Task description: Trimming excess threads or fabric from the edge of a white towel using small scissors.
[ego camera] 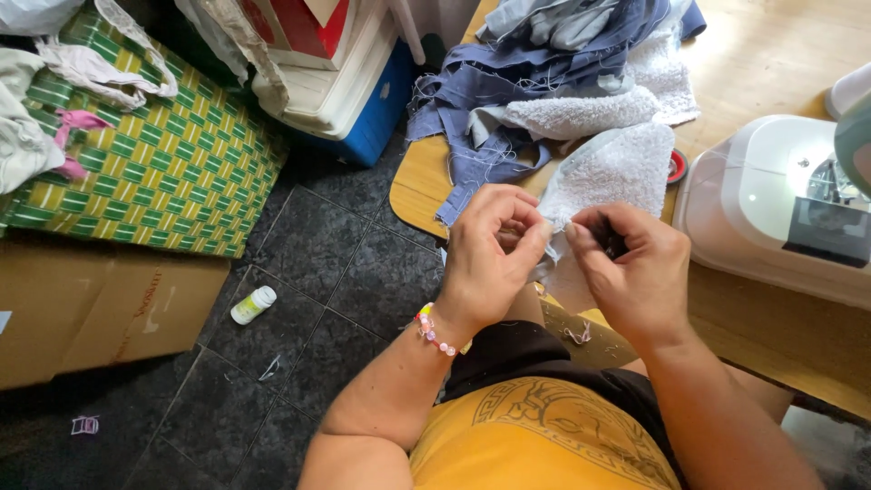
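A dark tiled floor (345,263) lies beside a wooden desk (780,54) heaped with blue fabric (508,91). A white towel piece (617,168) at the desk edge is pinched by the left hand (490,259) and right hand (635,268), both grips narrow. A small white bottle (253,304) lies on the floor.

Two hands (490,263), one bottle (253,305)

Both hands held together at centre, left hand (490,254) at 9 o'clock of right hand (631,272), towel piece (612,172) on table (422,186) at 12 o'clock, fabric pile (535,63) behind it, sewing machine (771,200) at 3 o'clock, small bottle (253,305) on floor (318,263) at 9 o'clock, checked bag (172,154) at 10 o'clock.
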